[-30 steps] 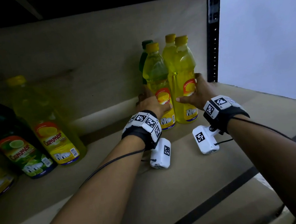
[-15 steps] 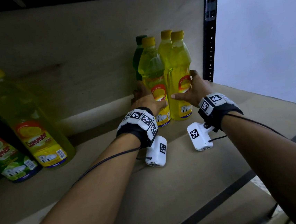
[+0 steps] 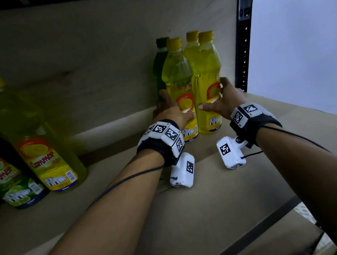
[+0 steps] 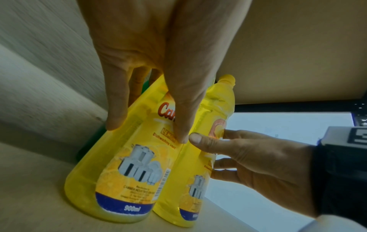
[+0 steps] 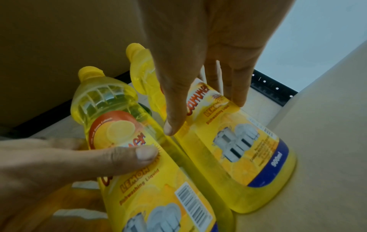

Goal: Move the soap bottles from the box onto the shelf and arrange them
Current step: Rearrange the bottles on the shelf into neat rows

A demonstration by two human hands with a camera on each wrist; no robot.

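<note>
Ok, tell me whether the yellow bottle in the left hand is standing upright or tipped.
Upright: the bottle stands on its base on the shelf, cap up, beside its neighbours, with the left hand round it.

- Left hand [image 4: 158,59] gripping left yellow soap bottle [image 4: 123,172], thumb on its label.
- Right hand [image 4: 258,164] wrapped round right yellow soap bottle [image 4: 190,196].
- Both bottles upright, touching, on shelf [image 4: 29,196].
- Green bottle [image 4: 93,144] behind.

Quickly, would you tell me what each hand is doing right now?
Left hand: grips the front-left yellow bottle.
Right hand: grips the front-right yellow bottle.
</note>
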